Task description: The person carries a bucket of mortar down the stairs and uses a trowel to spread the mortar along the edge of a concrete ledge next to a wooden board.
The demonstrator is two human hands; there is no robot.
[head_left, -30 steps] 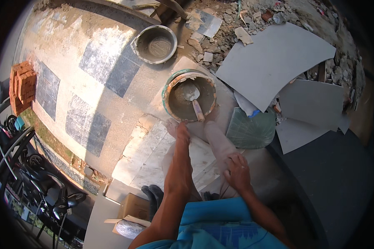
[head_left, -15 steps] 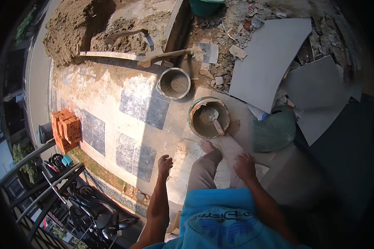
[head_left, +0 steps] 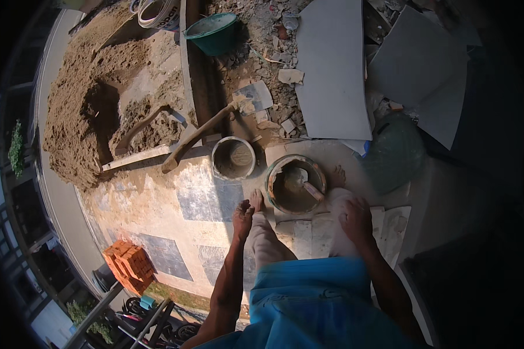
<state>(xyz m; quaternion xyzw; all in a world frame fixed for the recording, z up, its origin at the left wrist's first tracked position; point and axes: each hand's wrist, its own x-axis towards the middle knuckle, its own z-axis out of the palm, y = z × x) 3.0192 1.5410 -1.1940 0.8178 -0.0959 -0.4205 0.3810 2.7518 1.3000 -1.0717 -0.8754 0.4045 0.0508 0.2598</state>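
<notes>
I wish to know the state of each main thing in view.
Left hand: loosely curled, nothing visible in it
Right hand: resting on the right leg
Near bucket: upright, uncovered
Trowel: lying inside the near bucket
Grey basin: uncovered
Long-handled tool: lying down
Bricks: stacked
Green tub: uncovered

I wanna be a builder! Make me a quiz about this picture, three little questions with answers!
1. True or false: the pale-handled metal trowel has its blade inside the round, crusty-rimmed tub.
2. Where is the person's right hand? A) in the tub, B) on the right leg in pale trousers, C) on the trowel.
3. Fill in: the stack of orange rectangular bricks is on the picture's ____ side.

Key: 1. true; 2. B; 3. left.
</notes>
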